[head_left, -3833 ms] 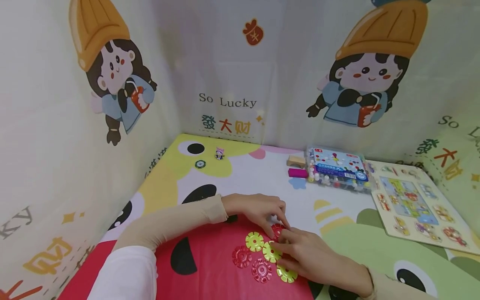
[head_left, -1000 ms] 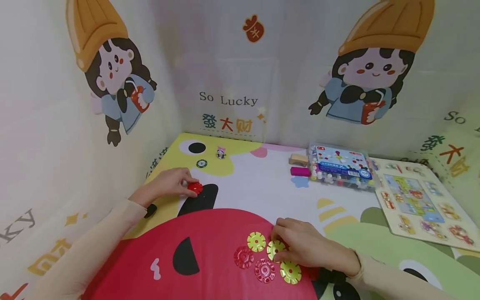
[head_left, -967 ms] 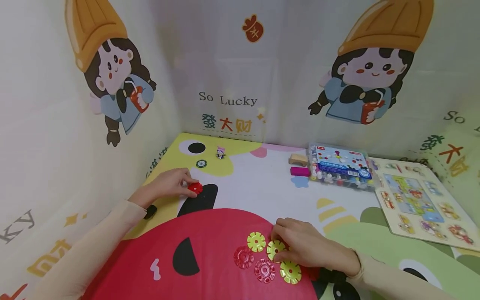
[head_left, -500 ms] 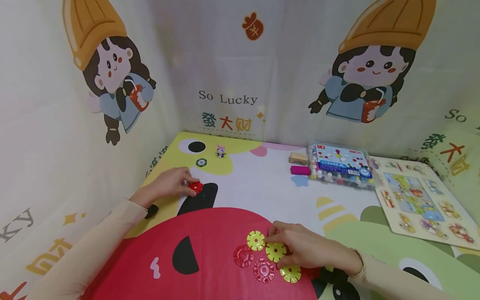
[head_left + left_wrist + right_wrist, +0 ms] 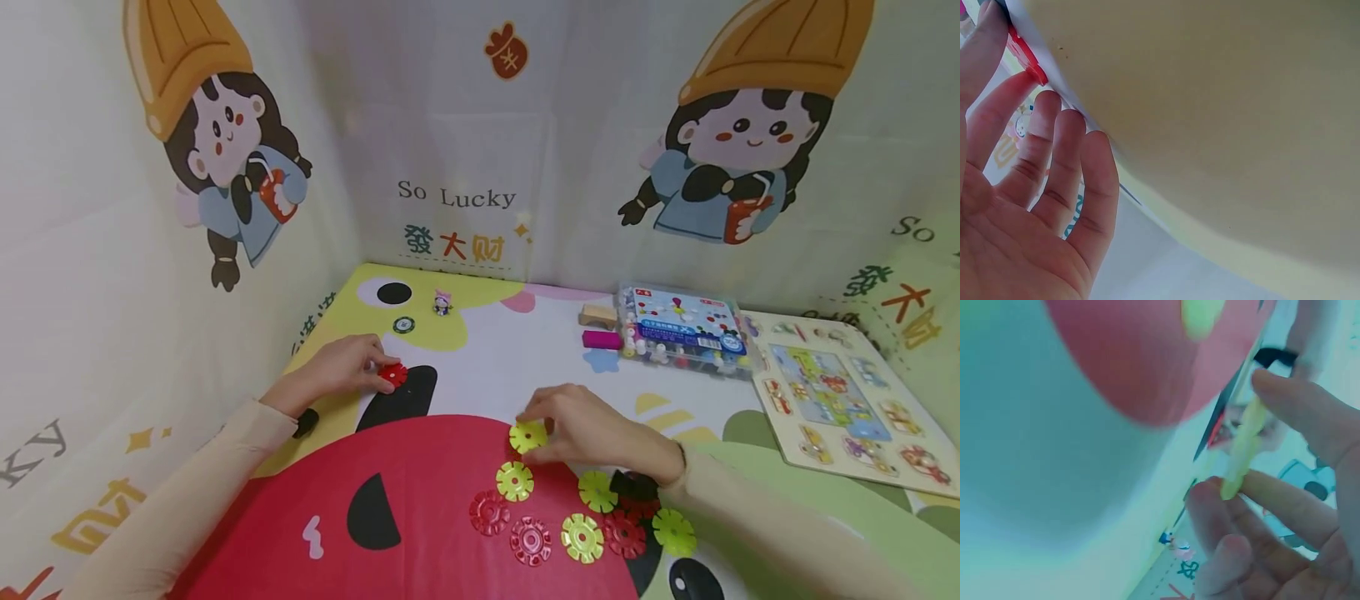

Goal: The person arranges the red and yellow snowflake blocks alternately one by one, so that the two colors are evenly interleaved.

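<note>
My left hand (image 5: 339, 367) pinches a red notched plastic disc (image 5: 394, 374) at the table's far left, over a black printed patch. In the left wrist view this red disc (image 5: 1027, 57) shows at the thumb and index finger, with the other fingers loosely extended. My right hand (image 5: 585, 427) pinches a yellow notched disc (image 5: 528, 436) near the upper edge of the printed red area. The right wrist view has this yellow disc (image 5: 1244, 450) edge-on between thumb and fingers. Nearer me lie another yellow disc (image 5: 514, 481) and red discs (image 5: 530, 541).
More yellow discs (image 5: 582, 537) and dark red discs (image 5: 624, 533) lie under and beside my right forearm. At the back stand a clear box of beads (image 5: 686, 329), a magenta block (image 5: 602, 340), a wooden block (image 5: 597, 315) and a small figurine (image 5: 442, 302). A puzzle board (image 5: 832, 462) lies right.
My left hand carried the red disc from the group to the far left, then stayed there. My right hand has lifted a yellow disc from the group and moved it away from me.
</note>
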A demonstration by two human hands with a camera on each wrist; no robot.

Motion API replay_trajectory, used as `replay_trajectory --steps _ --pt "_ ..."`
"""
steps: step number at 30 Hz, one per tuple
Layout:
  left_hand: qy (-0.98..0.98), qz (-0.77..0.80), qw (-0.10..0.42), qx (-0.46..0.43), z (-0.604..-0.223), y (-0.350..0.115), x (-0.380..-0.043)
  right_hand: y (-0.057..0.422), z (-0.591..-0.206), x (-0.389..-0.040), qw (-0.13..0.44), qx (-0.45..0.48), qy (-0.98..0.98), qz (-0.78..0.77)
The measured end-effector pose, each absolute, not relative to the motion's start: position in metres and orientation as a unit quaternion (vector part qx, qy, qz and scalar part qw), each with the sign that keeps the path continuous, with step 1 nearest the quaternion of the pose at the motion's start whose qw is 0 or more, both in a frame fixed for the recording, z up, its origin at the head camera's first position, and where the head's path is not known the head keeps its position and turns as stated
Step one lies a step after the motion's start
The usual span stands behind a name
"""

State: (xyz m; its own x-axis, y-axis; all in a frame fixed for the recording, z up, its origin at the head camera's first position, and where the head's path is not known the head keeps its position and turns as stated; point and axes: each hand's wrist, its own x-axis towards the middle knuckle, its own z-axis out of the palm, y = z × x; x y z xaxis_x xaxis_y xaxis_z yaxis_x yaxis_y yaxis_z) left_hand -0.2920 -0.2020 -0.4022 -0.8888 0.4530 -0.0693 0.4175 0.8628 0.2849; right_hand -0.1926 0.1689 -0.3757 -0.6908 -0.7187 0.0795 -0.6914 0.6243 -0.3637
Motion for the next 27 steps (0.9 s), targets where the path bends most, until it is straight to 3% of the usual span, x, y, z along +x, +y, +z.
replay_trajectory --steps 6,11,18,27 --pt "0.962 0.134 0.063 0.23 -0.399 -0.202 -0.294 0.105 -0.372 -0.256 -0.02 -0.418 0.894 -0.162" --pt "0.96 0.138 0.055 0.238 -0.401 -0.199 -0.297 0.052 -0.384 -0.29 -0.004 -0.395 0.912 -0.108" --pt "0.962 0.131 0.065 0.23 -0.41 -0.199 -0.296 0.031 -0.4 -0.296 0.037 -0.375 0.924 -0.067" --pt "0.962 0.138 0.069 0.224 -0.404 -0.2 -0.294 0.032 -0.392 -0.291 0.062 -0.397 0.914 -0.046"
